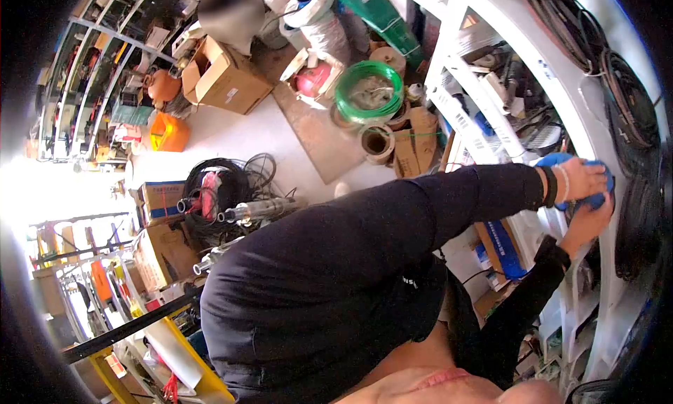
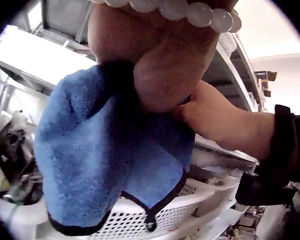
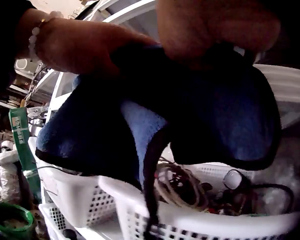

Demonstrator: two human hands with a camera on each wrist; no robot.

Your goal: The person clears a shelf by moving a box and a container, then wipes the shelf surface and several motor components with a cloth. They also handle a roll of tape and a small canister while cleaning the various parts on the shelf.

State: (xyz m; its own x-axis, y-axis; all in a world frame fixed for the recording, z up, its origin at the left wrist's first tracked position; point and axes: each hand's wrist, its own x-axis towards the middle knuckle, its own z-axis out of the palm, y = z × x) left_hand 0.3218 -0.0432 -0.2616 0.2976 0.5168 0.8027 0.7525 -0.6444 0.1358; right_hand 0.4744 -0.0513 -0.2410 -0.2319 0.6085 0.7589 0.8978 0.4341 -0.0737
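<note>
A blue cleaning cloth (image 1: 594, 201) with black edging is bunched between both hands at the shelving. My left hand (image 1: 582, 178), with white beads at its wrist, grips the cloth from above. Close beside it, my right hand (image 1: 589, 226) grips the cloth too. In the left wrist view, the cloth (image 2: 80, 145) hangs in folds, a small loop at one corner. In the right wrist view, it drapes below the left hand (image 3: 90, 45) and the right hand (image 3: 215, 30); their fingertips are hidden in shadow and fabric.
White perforated baskets (image 3: 205, 225) stand below the cloth, one holding coiled cord. Black cable coils (image 1: 627, 99) hang by the white shelving (image 1: 550, 60). On the floor are a green wire coil (image 1: 343, 103), a cardboard box (image 1: 242, 92) and a black hose coil (image 1: 235, 173).
</note>
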